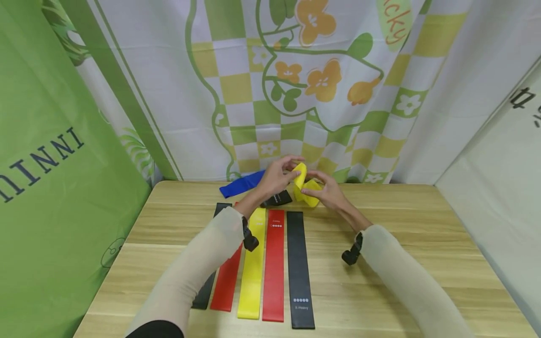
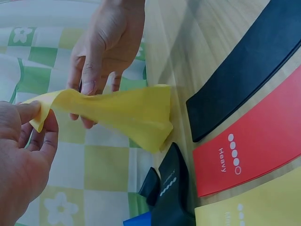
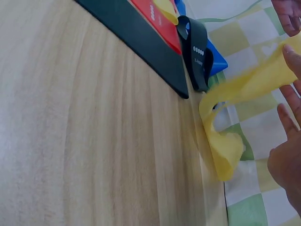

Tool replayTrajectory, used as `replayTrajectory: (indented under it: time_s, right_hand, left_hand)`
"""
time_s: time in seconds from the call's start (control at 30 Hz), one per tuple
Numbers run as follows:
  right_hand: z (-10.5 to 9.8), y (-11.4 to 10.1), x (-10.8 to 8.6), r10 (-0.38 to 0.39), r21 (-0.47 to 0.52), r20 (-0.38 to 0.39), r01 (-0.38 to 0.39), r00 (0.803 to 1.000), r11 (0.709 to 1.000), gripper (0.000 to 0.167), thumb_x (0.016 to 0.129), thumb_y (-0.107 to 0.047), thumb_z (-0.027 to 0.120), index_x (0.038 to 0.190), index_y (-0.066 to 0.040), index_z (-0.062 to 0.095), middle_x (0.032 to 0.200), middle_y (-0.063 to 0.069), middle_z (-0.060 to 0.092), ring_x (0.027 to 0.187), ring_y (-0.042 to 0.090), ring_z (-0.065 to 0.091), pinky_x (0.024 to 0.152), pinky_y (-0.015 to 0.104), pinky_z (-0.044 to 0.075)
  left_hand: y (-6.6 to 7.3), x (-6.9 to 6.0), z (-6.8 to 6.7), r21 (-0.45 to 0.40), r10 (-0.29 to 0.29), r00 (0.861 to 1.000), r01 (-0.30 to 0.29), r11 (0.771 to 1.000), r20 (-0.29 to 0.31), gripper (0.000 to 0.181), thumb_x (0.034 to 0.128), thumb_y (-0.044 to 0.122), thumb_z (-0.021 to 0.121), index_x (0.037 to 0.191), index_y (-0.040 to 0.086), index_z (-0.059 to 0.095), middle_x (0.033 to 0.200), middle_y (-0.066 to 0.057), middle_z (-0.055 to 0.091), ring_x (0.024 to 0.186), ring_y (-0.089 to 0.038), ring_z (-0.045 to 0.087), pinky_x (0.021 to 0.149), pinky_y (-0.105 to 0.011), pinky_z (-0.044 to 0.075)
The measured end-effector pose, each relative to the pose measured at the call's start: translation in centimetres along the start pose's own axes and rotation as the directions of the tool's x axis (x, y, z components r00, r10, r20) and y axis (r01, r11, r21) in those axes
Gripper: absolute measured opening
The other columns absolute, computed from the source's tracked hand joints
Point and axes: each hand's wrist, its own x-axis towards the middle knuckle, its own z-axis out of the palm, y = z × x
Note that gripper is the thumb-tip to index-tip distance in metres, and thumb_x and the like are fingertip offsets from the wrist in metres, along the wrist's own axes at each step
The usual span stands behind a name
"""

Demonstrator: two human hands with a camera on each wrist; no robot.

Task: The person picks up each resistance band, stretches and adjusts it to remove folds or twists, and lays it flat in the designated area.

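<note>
We see the left hand pinching one end of a yellow loop, the right hand pinching it further along, its loose part hanging below the grip. On our near side of the grip lie five flat bands: two black, two red, one yellow. Left of it sit one folded black band and one blue band. Only the head view shows us all five.

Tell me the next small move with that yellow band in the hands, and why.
Probably slide the right hand toward the loose end of the held yellow band and draw it straight: the left hand pinches the other end, while the loose end is bent and curled, unlike the bands laid flat on the table.
</note>
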Motion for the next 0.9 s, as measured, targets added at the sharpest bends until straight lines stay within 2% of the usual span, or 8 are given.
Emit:
replayTrajectory:
  time_s: [0.17, 0.23, 0.37, 0.43, 0.5, 0.63, 0.77, 0.9]
  right_hand:
    - [0.0, 0.1, 0.4, -0.011, 0.047, -0.041, 0.013, 0.999, 0.999, 0.047, 0.092, -0.007, 0.082, 0.135, 0.006, 0.065, 0.125, 0.029, 0.068, 0.125, 0.043, 0.06, 0.117, 0.067, 0.037]
    - [0.0, 0.1, 0.5, -0.013, 0.093, -0.061, 0.019, 0.998, 0.996, 0.045, 0.092, -0.002, 0.08, 0.133, 0.009, 0.064, 0.12, 0.03, 0.069, 0.115, 0.038, 0.065, 0.114, 0.061, 0.044]
    - [-0.3, 0.1, 0.5, -0.023, 0.166, -0.082, 0.037, 0.996, 0.985, 0.044, 0.093, 0.006, 0.076, 0.134, 0.013, 0.061, 0.113, 0.025, 0.071, 0.099, 0.016, 0.07, 0.097, 0.036, 0.06]
    - [-0.5, -0.1, 0.5, -0.035, 0.189, -0.083, 0.05, 0.996, 0.981, 0.045, 0.093, 0.008, 0.075, 0.135, 0.014, 0.06, 0.109, 0.018, 0.071, 0.093, 0.009, 0.069, 0.087, 0.025, 0.061]
    - [-0.7, -0.3, 0.5, -0.056, 0.198, -0.08, 0.07, 0.995, 0.978, 0.047, 0.093, 0.01, 0.075, 0.136, 0.015, 0.058, 0.105, 0.014, 0.07, 0.088, 0.006, 0.068, 0.079, 0.019, 0.059]
    - [-0.8, -1.0, 0.4, -0.102, 0.211, -0.075, 0.116, 0.992, 0.971, 0.051, 0.091, 0.014, 0.074, 0.138, 0.017, 0.055, 0.101, 0.021, 0.069, 0.082, 0.006, 0.069, 0.071, 0.02, 0.06]
    - [-1.0, -1.9, 0.2, -0.159, 0.233, -0.074, 0.172, 0.985, 0.957, 0.053, 0.09, 0.018, 0.072, 0.139, 0.018, 0.052, 0.1, 0.034, 0.068, 0.08, 0.006, 0.07, 0.071, 0.02, 0.061]
    - [-1.2, -2.7, -0.1, -0.191, 0.256, -0.08, 0.205, 0.978, 0.945, 0.054, 0.089, 0.02, 0.071, 0.139, 0.017, 0.051, 0.098, 0.036, 0.069, 0.08, 0.007, 0.071, 0.073, 0.02, 0.061]
  left_hand:
    - [0.1, 0.6, -0.3, -0.024, 0.011, 1.0, -0.012, 1.0, -0.014, 0.038, 0.105, 0.007, 0.066, 0.143, 0.009, 0.065, 0.117, -0.011, 0.075, 0.109, -0.025, 0.07, 0.086, -0.033, 0.06]
    - [-0.1, 0.9, -0.4, -0.035, 0.012, 0.999, -0.013, 0.999, -0.031, 0.038, 0.1047, 0.006, 0.066, 0.143, 0.009, 0.065, 0.115, -0.012, 0.076, 0.108, -0.025, 0.07, 0.083, -0.03, 0.059]
    - [-0.4, 1.2, -0.8, -0.085, -0.005, 0.997, -0.002, 0.996, -0.071, 0.037, 0.1035, 0.004, 0.067, 0.141, 0.008, 0.066, 0.113, -0.014, 0.076, 0.105, -0.027, 0.072, 0.079, -0.034, 0.06]
    - [-0.5, 1.3, -0.9, -0.118, -0.01, 0.996, -0.001, 0.993, -0.092, 0.036, 0.1026, 0.002, 0.068, 0.139, 0.006, 0.067, 0.114, -0.016, 0.075, 0.104, -0.029, 0.072, 0.082, -0.04, 0.062]
    - [-0.6, 1.4, -1.1, -0.14, -0.013, 0.994, -0.003, 0.99, -0.112, 0.034, 0.1014, 0.0, 0.069, 0.135, 0.005, 0.069, 0.114, -0.017, 0.075, 0.103, -0.03, 0.072, 0.086, -0.045, 0.062]
    - [-0.5, 1.4, -1.3, -0.164, -0.015, 0.988, -0.011, 0.986, -0.156, 0.028, 0.0989, 0.0, 0.073, 0.126, 0.002, 0.069, 0.116, -0.019, 0.075, 0.102, -0.032, 0.073, 0.087, -0.046, 0.062]
    - [-0.1, 1.4, -1.6, -0.157, -0.01, 0.98, -0.022, 0.987, -0.199, 0.021, 0.0962, 0.002, 0.077, 0.116, 0.001, 0.069, 0.114, -0.019, 0.076, 0.104, -0.031, 0.075, 0.086, -0.037, 0.062]
    - [0.4, 1.4, -1.8, -0.124, 0.011, 0.979, -0.037, 0.992, -0.202, 0.013, 0.096, 0.005, 0.078, 0.109, 0.0, 0.078, 0.11, -0.016, 0.079, 0.102, -0.027, 0.076, 0.083, -0.03, 0.061]
